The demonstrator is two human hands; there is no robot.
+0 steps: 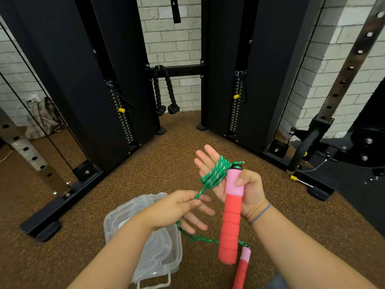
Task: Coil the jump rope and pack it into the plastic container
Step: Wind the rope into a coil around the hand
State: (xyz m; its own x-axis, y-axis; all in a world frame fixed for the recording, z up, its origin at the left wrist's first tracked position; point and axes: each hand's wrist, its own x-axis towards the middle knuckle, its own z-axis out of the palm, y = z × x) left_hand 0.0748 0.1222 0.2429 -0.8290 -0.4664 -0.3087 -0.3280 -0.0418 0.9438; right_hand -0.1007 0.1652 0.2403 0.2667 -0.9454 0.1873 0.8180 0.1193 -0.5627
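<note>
Jump rope (214, 175), green braided cord with flecks of lighter colour, wound in several turns across the palm of the right hand (235, 180), whose 4 fingers are extended flat while the thumb presses the upper handle (231, 213) against the heel of the palm. This handle is pink at the top and red below, with a black cap where the cord enters, and it hangs downward past the wrist, which bears a thin blue band (260, 213). The left hand (185, 207) pinches the free run of cord between thumb and forefinger just below the coil, its remaining fingers loosely spread. From that pinch the cord drops, loops under the left hand and runs rightward to the second handle (242, 268), also pink and red, which hangs low near the bottom edge of the view. The clear plastic container (158, 253) sits on the speckled brown rubber floor (166, 151) beneath the left forearm, its lid (125, 213) resting partly over it; how the lid sits cannot be told exactly. Behind stands a black cable machine (83, 80) with 2 weight stacks, each carrying a yellow selector pin, and a black triceps rope (166, 90) hanging from the crossbar before a white brick wall (173, 44).
</note>
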